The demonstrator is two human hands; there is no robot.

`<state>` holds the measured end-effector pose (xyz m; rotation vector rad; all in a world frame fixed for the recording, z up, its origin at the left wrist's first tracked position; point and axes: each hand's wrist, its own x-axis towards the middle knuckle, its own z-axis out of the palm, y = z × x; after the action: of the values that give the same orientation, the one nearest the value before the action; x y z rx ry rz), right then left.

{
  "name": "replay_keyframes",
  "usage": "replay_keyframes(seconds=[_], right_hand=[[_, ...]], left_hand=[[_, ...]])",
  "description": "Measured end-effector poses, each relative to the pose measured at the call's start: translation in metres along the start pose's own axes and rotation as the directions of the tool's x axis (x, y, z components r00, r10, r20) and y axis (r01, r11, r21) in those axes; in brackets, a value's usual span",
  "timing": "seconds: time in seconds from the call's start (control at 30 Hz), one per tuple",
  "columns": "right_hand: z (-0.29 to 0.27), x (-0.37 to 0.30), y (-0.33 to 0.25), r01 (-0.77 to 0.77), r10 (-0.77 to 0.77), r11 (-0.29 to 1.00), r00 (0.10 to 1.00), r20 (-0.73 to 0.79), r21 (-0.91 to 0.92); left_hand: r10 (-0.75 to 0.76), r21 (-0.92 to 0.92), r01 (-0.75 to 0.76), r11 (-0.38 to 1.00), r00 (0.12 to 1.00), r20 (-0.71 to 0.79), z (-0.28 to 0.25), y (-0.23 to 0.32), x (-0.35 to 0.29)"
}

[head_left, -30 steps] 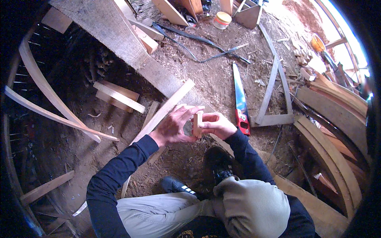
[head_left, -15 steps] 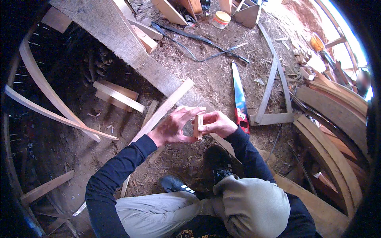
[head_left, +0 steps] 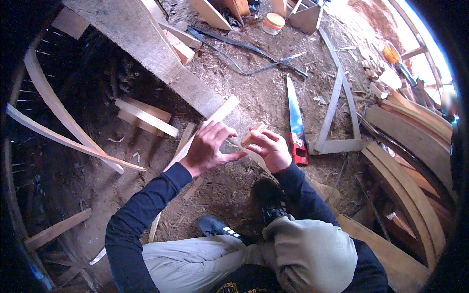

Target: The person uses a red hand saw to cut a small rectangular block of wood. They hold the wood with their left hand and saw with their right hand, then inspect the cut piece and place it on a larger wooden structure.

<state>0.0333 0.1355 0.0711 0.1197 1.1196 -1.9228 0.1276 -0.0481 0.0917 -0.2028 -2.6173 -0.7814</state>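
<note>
Planks and curved ribs crowd the dirt floor (head_left: 234,180) around you, with a long plank (head_left: 195,141) under your hands and a red-handled handsaw (head_left: 295,122) just beside your right. Your right hand (head_left: 271,149) pinches a small wood block (head_left: 253,134) above that plank; your left hand (head_left: 207,146) hovers spread and empty. With only fingertips on it, the block could slip into the sawdust or onto the saw blade.

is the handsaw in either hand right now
No, the handsaw lies on the dirt beside the right hand, which holds a small wood block.
</note>
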Motion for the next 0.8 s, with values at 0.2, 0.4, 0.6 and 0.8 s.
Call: replay_keyframes(seconds=[0.2,0.4,0.6,0.8], right_hand=[[0.013,-0.006,0.011,0.070,-0.065,0.995,0.995,-0.073,0.072],[0.018,-0.009,0.013,0.072,-0.065,0.994,0.994,-0.083,0.085],[-0.014,-0.004,0.007,-0.056,0.064,0.996,0.989,0.135,-0.068],[-0.021,-0.004,0.006,0.008,0.039,0.980,0.973,0.226,-0.200]], left_hand=[[0.050,0.071,-0.049,0.996,0.999,-0.012,0.008,0.001,-0.002],[0.171,0.148,-0.173,0.974,0.985,0.028,0.001,-0.002,0.001],[0.496,0.274,-0.523,0.807,0.853,0.166,-0.016,-0.021,0.005],[0.490,0.323,-0.502,0.802,0.863,0.124,-0.016,-0.025,0.002]])
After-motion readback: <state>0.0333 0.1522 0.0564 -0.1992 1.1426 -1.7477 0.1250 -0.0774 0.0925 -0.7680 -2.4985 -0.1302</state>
